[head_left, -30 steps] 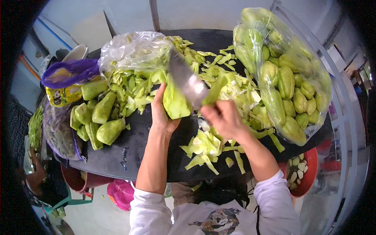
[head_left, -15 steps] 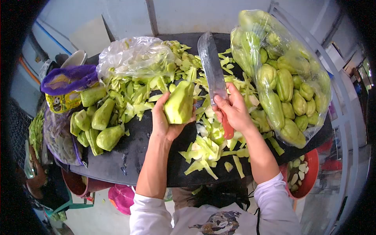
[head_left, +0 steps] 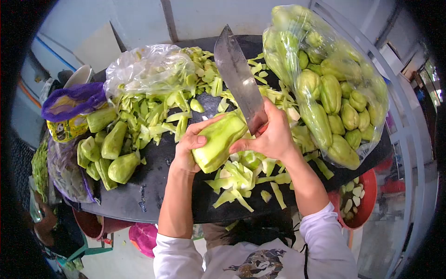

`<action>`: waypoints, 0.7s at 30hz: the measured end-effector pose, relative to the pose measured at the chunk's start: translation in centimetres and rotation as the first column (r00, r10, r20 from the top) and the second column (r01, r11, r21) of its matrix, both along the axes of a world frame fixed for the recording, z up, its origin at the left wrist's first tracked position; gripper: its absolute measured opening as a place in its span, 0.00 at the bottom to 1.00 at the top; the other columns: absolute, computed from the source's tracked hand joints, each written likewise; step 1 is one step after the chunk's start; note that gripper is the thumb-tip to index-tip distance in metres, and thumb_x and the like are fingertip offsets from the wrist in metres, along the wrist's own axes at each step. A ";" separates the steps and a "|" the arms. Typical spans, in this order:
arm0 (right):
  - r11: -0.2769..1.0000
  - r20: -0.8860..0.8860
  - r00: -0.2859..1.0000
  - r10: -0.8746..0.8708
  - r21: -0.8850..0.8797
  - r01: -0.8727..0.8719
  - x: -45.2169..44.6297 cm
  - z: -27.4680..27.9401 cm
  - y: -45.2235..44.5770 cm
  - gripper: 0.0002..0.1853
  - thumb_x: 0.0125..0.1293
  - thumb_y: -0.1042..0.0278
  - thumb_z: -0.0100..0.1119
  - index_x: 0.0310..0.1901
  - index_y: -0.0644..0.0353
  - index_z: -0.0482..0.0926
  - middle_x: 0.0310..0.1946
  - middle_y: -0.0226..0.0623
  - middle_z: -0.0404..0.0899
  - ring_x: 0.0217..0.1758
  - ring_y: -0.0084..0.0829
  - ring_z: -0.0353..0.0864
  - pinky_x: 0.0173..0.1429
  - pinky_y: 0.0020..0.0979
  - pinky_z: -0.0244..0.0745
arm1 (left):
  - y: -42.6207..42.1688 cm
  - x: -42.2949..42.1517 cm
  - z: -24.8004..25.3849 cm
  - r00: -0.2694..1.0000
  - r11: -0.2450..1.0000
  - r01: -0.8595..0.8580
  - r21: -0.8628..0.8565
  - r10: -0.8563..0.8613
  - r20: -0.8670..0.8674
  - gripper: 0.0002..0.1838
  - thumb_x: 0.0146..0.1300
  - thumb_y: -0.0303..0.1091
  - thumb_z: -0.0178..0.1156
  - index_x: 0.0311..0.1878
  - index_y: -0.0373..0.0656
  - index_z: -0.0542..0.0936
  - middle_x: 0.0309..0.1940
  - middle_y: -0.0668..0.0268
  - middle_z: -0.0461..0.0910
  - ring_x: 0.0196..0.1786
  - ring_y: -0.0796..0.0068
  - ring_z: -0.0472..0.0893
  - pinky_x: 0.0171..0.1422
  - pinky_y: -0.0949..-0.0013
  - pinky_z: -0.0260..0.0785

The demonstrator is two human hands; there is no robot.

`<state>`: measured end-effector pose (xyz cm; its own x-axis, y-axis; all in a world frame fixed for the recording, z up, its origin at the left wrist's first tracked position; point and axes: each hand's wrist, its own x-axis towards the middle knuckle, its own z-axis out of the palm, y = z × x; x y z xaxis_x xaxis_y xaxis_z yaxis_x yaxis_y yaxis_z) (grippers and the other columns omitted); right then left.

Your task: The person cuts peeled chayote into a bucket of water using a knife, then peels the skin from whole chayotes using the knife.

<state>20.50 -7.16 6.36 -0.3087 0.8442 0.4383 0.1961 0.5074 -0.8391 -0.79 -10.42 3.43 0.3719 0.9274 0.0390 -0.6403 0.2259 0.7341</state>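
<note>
My left hand point(head_left: 188, 146) is wrapped round a peeled pale green chayote point(head_left: 219, 142), which lies tilted over the table's middle. My right hand point(head_left: 274, 135) grips a large knife point(head_left: 239, 76) by its handle, mostly hidden in the fingers. The broad blade points up and away, a little to the left. My right thumb reaches to the chayote's lower right side. Green peelings point(head_left: 237, 181) lie on the dark table under and beyond both hands.
Several peeled chayotes point(head_left: 113, 140) are heaped at the left, beside purple net bags point(head_left: 69, 165). A clear bag point(head_left: 151, 69) lies behind. At the right stands a large plastic bag of chayotes point(head_left: 330, 93). Below the table edge are red buckets point(head_left: 367, 200).
The chayote has turned from upright to slanting and come slightly nearer. My right hand has moved left to it, and the knife, upright half a second ago, leans further left.
</note>
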 end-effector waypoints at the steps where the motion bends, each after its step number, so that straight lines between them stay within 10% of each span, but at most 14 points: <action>1: 1.000 0.013 1.000 -0.007 0.008 0.007 0.0 0.3 -0.1 0.40 0.33 0.39 0.85 0.33 0.62 0.69 0.16 0.24 0.73 0.19 0.15 0.72 0.23 0.22 0.68 | 0.0 0.0 0.1 1.000 1.000 0.006 0.016 -0.006 -0.017 0.48 0.39 0.43 0.65 0.65 0.24 0.68 0.58 0.45 0.77 0.56 0.57 0.81 0.65 0.65 0.71; 21: 0.979 0.232 0.962 -0.143 0.178 0.103 -0.5 0.8 -1.0 0.54 0.28 0.31 0.81 0.44 0.75 0.71 0.15 0.28 0.73 0.18 0.16 0.72 0.22 0.21 0.69 | -0.4 0.6 0.9 0.988 0.978 -0.147 0.146 0.153 -0.035 0.41 0.47 0.39 0.62 0.65 0.23 0.69 0.56 0.45 0.78 0.53 0.59 0.82 0.60 0.65 0.73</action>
